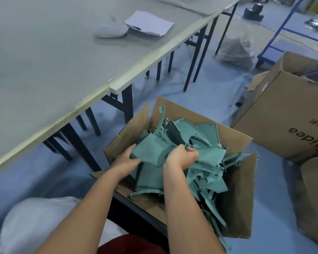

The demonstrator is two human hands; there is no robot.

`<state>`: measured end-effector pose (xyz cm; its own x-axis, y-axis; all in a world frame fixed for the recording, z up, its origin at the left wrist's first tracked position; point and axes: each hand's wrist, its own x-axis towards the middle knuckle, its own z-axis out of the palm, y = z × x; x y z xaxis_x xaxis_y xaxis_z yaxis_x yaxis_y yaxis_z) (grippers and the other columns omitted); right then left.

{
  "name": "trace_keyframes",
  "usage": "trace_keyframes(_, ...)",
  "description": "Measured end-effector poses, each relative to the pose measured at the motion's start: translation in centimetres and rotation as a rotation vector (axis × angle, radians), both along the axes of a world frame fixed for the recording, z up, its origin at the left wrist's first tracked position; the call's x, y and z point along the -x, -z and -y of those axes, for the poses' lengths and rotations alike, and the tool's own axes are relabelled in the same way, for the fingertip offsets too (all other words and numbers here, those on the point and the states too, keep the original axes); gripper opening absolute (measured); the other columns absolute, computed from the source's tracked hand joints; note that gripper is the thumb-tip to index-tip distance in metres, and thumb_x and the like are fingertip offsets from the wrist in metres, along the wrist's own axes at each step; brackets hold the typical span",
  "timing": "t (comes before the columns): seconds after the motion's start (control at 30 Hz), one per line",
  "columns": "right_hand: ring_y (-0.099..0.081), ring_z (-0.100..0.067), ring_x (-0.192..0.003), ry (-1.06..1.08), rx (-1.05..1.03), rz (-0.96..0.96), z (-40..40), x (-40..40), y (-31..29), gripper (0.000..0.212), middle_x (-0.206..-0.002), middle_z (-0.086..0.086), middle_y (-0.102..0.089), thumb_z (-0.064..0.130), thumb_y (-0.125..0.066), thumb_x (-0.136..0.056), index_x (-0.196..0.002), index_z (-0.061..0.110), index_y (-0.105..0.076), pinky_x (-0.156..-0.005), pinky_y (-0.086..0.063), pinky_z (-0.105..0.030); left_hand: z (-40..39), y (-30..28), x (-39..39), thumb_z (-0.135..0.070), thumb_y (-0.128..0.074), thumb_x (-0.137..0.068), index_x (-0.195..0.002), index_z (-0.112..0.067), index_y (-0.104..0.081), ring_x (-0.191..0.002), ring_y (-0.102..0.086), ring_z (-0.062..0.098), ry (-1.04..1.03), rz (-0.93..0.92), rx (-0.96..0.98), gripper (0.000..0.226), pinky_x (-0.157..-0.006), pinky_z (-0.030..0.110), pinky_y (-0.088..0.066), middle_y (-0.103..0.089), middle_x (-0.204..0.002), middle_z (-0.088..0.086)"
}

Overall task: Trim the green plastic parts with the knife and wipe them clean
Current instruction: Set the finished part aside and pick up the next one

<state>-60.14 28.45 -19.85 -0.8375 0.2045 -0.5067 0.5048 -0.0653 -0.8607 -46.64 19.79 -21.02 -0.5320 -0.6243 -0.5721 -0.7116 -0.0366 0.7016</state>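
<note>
both sets of fingers curl round the edges of one green plastic part (151, 153), the left hand (126, 161) at its left side and the right hand (182, 158) at its right, atop a heap of such parts in an open cardboard box (242, 189). the box sits on a blue floor (275, 208) beside a grey table (53, 61) with paper (151, 22) on it; a second cardboard box (283, 116) stands near.

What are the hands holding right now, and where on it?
Both hands grip one green plastic part above the cardboard box: left hand at its left edge, right hand at its right.
</note>
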Motion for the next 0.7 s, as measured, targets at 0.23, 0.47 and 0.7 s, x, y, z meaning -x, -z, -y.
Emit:
trace_keyframes(0.23,-0.047,-0.012,-0.064,-0.328,0.115,-0.318,5.0,-2.7,-5.7,0.021,-0.075,0.007,-0.052,0.000,-0.046,-0.080,-0.076,0.021,-0.049,-0.056,-0.038,-0.015,1.5,-9.9,2.8,-0.016,-0.041,-0.094,-0.111,-0.020,-0.066,-0.100,-0.059,0.023,0.197,-0.029,0.395,0.030,-0.093,0.041,-0.051,-0.064,-0.120,0.007)
trace_keyframes(0.47,-0.046,0.004,-0.058,-0.644,0.304,-0.707,13.0,-9.0,-15.5,0.016,-0.067,0.009,-0.050,0.002,-0.045,-0.083,-0.083,0.016,-0.052,-0.058,-0.037,-0.015,6.5,-21.6,-3.1,-0.013,-0.047,-0.097,-0.084,-0.012,-0.064,-0.058,-0.059,0.014,-0.143,-0.513,0.383,0.021,-0.059,0.024,-0.049,-0.062,-0.072,0.003)
trace_keyframes(0.7,-0.058,-0.017,-0.077,-1.323,0.377,-0.929,20.1,-24.4,-21.7,0.021,-0.073,0.009,-0.057,0.005,-0.046,-0.084,-0.078,0.024,-0.052,-0.073,-0.049,-0.036,10.8,-24.9,-19.3,-0.007,-0.047,-0.094,-0.076,-0.019,-0.053,-0.058,-0.061,0.009,-0.714,-0.638,0.569,0.022,-0.057,0.023,-0.053,-0.061,-0.065,-0.003)
